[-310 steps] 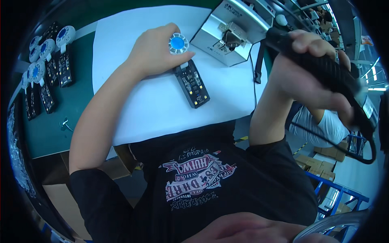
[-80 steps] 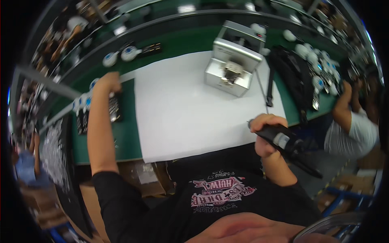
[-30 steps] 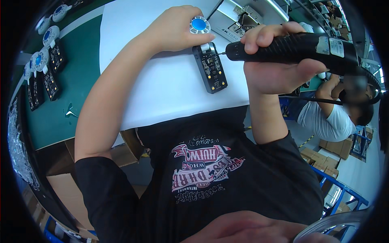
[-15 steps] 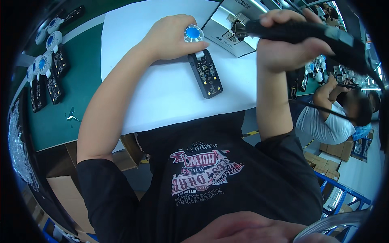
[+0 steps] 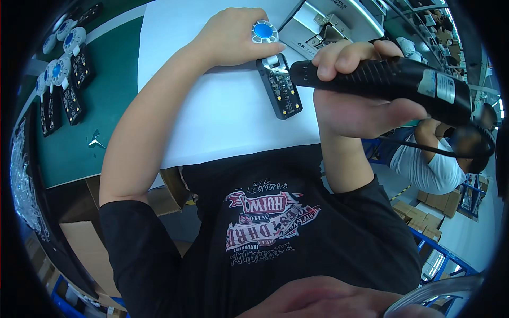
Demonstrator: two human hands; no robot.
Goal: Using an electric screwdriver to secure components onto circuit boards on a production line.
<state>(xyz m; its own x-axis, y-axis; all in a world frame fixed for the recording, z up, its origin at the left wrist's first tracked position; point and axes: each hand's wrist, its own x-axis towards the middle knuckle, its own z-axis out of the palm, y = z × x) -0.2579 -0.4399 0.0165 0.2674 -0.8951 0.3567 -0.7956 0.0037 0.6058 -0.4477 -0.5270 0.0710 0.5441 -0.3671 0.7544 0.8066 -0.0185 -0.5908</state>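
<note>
My left hand (image 5: 230, 38) is closed around a round white piece with a blue centre (image 5: 263, 32). Joined to that piece by a short white part, a narrow black casing with an exposed circuit board (image 5: 283, 95) lies on the white sheet. In my right hand (image 5: 352, 106) is a black electric screwdriver (image 5: 387, 79), its cable trailing off to the right. The screwdriver's front end points left at the upper part of the circuit board. Whether its tip touches a screw there is too small to tell.
A silver box-shaped machine (image 5: 305, 34) stands behind the casing. White paper (image 5: 212, 116) covers the green mat (image 5: 124, 100). Several similar black casings with round white pieces (image 5: 69, 98) lie at the left. Clear plastic bags (image 5: 26, 185) lie far left. Another person (image 5: 424, 164) sits at the right.
My right hand has brought the screwdriver down and left, from in front of the silver machine to the circuit board. My left hand keeps its grip on the round piece.
</note>
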